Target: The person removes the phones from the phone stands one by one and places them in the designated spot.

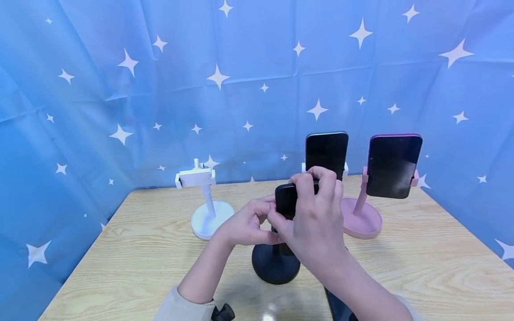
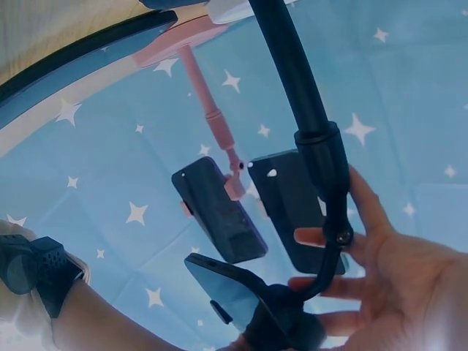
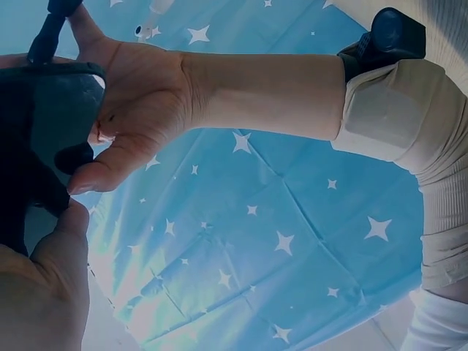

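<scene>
A black smartphone stands at the head of a black phone stand, in front of me. My right hand grips the phone, fingers over its top edge and thumb at its near side. My left hand is curled about the stand's holder from the left. In the left wrist view its fingers pass behind the stand's black neck. The right wrist view has the left thumb beside the dark clamp arm, close to my right thumb. My right hand hides much of the phone in the head view.
A white stand with a bare holder is at the left. Behind, a dark phone sits in a white holder; a purple-edged phone sits in a pink stand. Another phone lies by my right forearm. A star-patterned curtain hangs behind.
</scene>
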The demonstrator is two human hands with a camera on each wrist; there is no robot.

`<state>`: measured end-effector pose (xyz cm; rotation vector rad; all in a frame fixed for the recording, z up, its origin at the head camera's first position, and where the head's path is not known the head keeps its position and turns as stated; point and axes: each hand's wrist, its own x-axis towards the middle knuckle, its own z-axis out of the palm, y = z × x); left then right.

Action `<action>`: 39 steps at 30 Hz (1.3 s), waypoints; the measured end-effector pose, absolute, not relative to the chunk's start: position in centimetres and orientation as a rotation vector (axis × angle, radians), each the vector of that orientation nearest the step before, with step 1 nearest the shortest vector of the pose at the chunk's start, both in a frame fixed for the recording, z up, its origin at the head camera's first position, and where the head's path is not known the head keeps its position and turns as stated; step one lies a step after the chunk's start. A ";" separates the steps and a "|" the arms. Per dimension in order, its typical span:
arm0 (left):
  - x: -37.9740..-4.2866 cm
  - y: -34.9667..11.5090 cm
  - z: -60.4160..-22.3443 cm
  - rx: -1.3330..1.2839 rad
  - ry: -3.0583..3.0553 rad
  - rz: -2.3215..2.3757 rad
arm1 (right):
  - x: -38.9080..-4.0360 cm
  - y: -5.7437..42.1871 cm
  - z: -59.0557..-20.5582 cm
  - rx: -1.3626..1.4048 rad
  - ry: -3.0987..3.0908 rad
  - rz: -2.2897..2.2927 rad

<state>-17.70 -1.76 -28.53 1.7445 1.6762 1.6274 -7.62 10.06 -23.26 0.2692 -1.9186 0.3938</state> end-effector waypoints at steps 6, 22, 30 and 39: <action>-17.8 -1.8 -28.2 1.708 1.703 1.582 | -7.5 10.2 -23.1 0.274 -1.971 0.413; -18.2 -1.6 -28.1 1.726 1.688 1.562 | -7.4 10.5 -22.9 0.284 -2.039 0.448; -18.3 -1.5 -28.2 1.710 1.681 1.552 | -7.2 10.7 -22.9 0.291 -2.103 0.456; -18.7 -1.5 -28.3 1.705 1.547 1.601 | -7.0 11.4 -22.8 0.413 -2.080 0.527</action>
